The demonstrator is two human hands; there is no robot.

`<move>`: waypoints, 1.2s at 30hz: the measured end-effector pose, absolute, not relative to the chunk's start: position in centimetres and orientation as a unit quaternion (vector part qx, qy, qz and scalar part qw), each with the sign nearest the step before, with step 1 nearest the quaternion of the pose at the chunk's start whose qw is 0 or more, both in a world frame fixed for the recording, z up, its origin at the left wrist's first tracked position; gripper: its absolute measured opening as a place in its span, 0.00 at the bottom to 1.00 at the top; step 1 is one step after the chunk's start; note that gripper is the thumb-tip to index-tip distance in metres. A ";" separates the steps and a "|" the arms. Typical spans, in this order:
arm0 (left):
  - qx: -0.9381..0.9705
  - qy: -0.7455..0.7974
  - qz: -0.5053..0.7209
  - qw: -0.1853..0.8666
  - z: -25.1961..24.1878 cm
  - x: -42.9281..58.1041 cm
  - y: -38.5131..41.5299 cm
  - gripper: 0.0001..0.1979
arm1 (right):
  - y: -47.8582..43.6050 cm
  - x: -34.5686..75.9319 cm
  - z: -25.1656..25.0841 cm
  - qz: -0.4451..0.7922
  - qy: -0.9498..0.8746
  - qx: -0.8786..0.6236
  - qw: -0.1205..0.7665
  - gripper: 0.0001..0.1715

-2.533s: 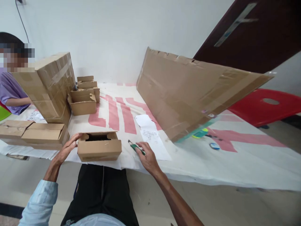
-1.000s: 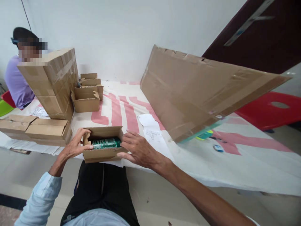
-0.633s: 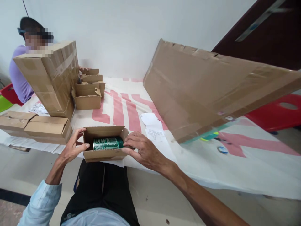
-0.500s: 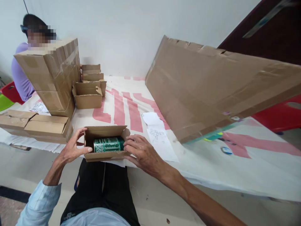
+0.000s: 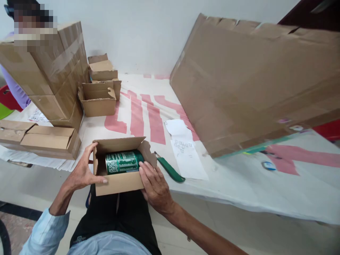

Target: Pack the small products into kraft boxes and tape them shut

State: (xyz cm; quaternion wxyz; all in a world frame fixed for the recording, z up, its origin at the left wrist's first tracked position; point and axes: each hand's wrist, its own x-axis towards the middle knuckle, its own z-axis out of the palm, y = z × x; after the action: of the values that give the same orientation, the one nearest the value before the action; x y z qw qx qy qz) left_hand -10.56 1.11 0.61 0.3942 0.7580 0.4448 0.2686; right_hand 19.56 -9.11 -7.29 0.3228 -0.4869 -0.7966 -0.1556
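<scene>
An open cardboard box (image 5: 119,186) is held at the table's near edge, above my lap. A green printed can (image 5: 123,162) lies on its side inside it. My left hand (image 5: 83,170) grips the box's left end, thumb on the front wall and fingers at the back corner. At the front right corner, my right hand (image 5: 156,186) has its fingers over the wall, close to the can's end, with the thumb below. A green-handled tool (image 5: 171,170), perhaps a knife, lies just right of the box; its tip is partly hidden.
Open small boxes (image 5: 98,106) stand behind, beside a taped carton stack (image 5: 58,78). Closed boxes (image 5: 49,141) lie at left. White paper (image 5: 186,156) is on the cloth. A large cardboard sheet (image 5: 252,85) leans at right, near a tape roll (image 5: 268,165). Another person (image 5: 13,81) sits behind the stack.
The box has tilted, so more of its front wall and the can shows. My right hand has shifted onto the front wall. The green-handled tool has come into sight. The view has shifted.
</scene>
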 end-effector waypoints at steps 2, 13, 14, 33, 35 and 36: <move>0.747 0.451 0.286 0.396 0.6 -10.4 1.0 0.60 | -9.6 19.4 -6.2 -0.125 -0.804 -0.492 0.309 0.34; 0.731 0.436 0.341 0.400 -0.5 -10.8 0.5 0.58 | -2.5 17.1 5.9 -0.002 -0.887 -0.454 0.083 0.11; 0.730 0.431 0.343 0.405 -0.6 -10.9 0.5 0.59 | -1.2 16.5 5.8 0.010 -0.891 -0.451 0.054 0.16; 0.713 0.405 0.392 0.416 -2.6 -10.9 0.5 0.63 | 1.4 15.0 2.2 0.159 -0.875 -0.452 -0.071 0.44; 0.720 0.401 0.397 0.404 -2.6 -11.0 0.7 0.62 | 1.0 15.1 2.7 0.163 -0.869 -0.464 -0.050 0.47; 0.722 0.399 0.398 0.401 -2.6 -11.0 0.8 0.61 | 0.9 15.2 3.0 0.165 -0.866 -0.470 -0.034 0.48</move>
State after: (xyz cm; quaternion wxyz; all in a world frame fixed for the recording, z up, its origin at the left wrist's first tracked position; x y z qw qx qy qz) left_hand -10.97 0.85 -2.63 0.4007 0.7219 0.3995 0.3984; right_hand 15.17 0.92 3.04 -0.0344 -0.4699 -0.8665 0.1650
